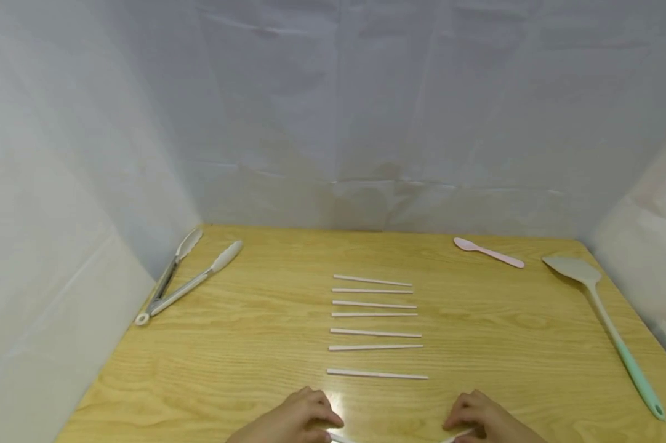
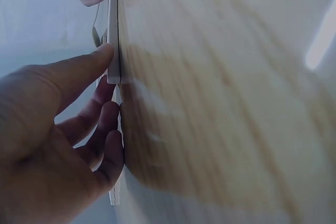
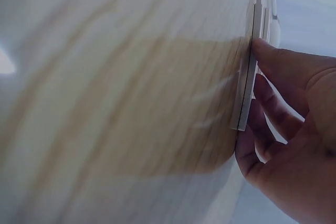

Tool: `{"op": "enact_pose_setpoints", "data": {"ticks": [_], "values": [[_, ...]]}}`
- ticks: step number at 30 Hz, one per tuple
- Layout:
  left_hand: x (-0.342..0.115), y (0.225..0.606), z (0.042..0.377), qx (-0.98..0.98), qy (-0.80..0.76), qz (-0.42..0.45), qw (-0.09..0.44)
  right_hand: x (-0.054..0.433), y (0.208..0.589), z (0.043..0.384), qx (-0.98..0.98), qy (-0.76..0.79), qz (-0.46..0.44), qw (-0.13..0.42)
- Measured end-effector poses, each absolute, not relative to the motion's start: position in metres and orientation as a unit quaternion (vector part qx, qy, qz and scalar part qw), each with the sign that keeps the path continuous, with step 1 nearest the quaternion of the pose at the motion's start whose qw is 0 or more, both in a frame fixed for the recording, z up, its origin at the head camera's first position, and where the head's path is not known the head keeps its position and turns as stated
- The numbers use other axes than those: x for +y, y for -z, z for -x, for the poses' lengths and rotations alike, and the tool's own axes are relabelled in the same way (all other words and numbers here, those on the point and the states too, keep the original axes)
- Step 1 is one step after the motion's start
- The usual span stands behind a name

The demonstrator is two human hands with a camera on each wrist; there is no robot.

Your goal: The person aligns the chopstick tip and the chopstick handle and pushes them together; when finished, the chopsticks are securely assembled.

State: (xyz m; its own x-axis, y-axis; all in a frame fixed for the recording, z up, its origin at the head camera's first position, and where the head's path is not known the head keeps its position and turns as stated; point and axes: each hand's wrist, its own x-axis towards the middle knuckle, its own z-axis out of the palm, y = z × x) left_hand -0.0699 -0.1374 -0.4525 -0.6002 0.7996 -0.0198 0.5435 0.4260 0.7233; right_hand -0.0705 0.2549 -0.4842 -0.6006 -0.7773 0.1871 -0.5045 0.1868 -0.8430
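Observation:
Near the table's front edge, my left hand [image 1: 305, 415] pinches the thick end of a pale chopstick [image 2: 113, 35] between thumb and fingers. My right hand [image 1: 485, 418] has its thumb and curled fingers on the narrower part, seen as a pale strip [image 3: 251, 72] in the right wrist view. The left wrist view shows the chopstick running low over the wood from one hand toward the other. Its middle falls below the head view. Beyond the hands, several matching chopsticks [image 1: 377, 373] lie crosswise in a column, roughly parallel, with their thick ends at the left.
Metal tongs [image 1: 183, 289] lie spread at the left of the wooden table [image 1: 228, 363]. A pink spoon [image 1: 488, 252] rests at the back right. Along the right edge lies a spatula [image 1: 604, 314] with a green handle end. White sheeting [image 1: 333, 123] surrounds the back and sides.

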Motion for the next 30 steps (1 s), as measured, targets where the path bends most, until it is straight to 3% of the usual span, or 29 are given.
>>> {"op": "enact_pose_setpoints", "data": {"ticks": [6,13,25,27,30], "values": [[-0.136,0.451,0.07,0.832,-0.345,-0.38,0.213,0.256,0.484,0.07,0.761,0.467,0.424,0.15],[-0.135,0.451,0.069,0.83,-0.339,-0.391,0.207,0.255,0.484,0.07,0.778,0.437,0.434,0.126],[-0.134,0.451,0.069,0.828,-0.348,-0.39,0.202,0.251,0.474,0.071,0.803,0.415,0.403,0.141],[-0.133,0.449,0.07,0.827,-0.363,-0.38,0.2,0.248,0.467,0.072,0.815,0.408,0.39,0.135],[-0.13,0.446,0.072,0.817,-0.405,-0.374,0.17,0.24,0.454,0.075,0.822,0.405,0.395,0.066]]}}
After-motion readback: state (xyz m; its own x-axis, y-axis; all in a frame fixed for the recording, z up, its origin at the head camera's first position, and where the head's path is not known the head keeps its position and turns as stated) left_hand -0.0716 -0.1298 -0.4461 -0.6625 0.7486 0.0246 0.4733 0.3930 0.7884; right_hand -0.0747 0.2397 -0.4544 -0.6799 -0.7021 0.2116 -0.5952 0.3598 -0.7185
